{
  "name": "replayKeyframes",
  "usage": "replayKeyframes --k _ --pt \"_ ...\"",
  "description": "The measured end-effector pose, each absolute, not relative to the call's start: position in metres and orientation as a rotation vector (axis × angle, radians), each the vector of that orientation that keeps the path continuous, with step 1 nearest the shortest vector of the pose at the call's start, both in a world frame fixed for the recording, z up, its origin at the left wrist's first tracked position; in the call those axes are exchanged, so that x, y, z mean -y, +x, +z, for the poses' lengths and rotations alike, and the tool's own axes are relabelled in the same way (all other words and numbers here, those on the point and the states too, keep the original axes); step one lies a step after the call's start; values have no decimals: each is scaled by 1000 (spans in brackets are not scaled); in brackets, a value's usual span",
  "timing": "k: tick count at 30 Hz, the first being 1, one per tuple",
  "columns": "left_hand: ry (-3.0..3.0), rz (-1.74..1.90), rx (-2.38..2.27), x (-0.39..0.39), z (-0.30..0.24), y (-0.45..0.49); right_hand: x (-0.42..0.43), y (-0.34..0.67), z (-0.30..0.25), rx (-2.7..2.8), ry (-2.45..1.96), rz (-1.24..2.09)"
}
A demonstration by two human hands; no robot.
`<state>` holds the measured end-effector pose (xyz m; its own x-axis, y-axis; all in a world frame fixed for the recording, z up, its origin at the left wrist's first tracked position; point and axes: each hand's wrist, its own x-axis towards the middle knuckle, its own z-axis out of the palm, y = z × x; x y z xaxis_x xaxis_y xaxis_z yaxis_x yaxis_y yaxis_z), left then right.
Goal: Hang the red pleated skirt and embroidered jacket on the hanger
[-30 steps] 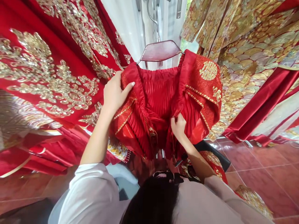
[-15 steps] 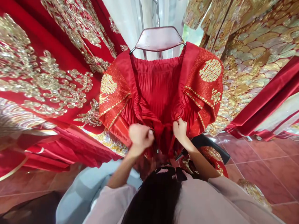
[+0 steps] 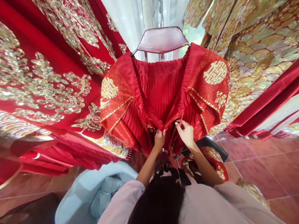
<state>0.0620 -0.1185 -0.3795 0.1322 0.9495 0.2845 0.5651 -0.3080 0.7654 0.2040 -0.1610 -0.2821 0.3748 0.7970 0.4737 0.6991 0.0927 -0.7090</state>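
Note:
A red pleated jacket (image 3: 154, 81) with gold-embroidered shoulder flaps hangs open-fronted from a hanger (image 3: 162, 39). My left hand (image 3: 159, 139) is closed, pinching the jacket's front edge near the middle, below the gathered neckline. To its right, my right hand (image 3: 186, 134) pinches the other front edge, where a thin red strip of cloth hangs over the fingers. Gold beading lines the shoulder flaps on both sides.
Red fabric with sparkling gold beadwork (image 3: 58, 93) hangs at the left, and a gold scale-patterned garment (image 3: 254, 43) at the right. A light blue tub (image 3: 77, 180) holding cloth stands at lower left. Red tiles (image 3: 257, 161) cover the floor.
My left hand has moved right and now pinches the jacket front near the middle. My right hand has shifted slightly right and down, its fingers less tightly curled. The jacket has swung slightly right.

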Motion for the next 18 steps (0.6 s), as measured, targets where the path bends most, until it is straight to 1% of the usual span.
replayKeyframes --k 3,5,6,9,15,18 --pt "1882 1099 -1420 137 -391 50 176 198 -305 1266 -1532 -311" --pt "1853 1114 -1409 145 -396 47 189 182 -322 1362 -1480 -390" --pt "1840 1118 -1403 148 -397 47 194 172 -329 1451 -1474 -340" --pt "1812 1118 -1377 153 -398 48 204 144 -344 1582 -1505 -15" --pt "1787 1080 -1369 163 -399 48 198 133 -345 1263 -1587 606" --pt "1799 1043 -1379 168 -396 46 193 138 -338 1172 -1558 765"
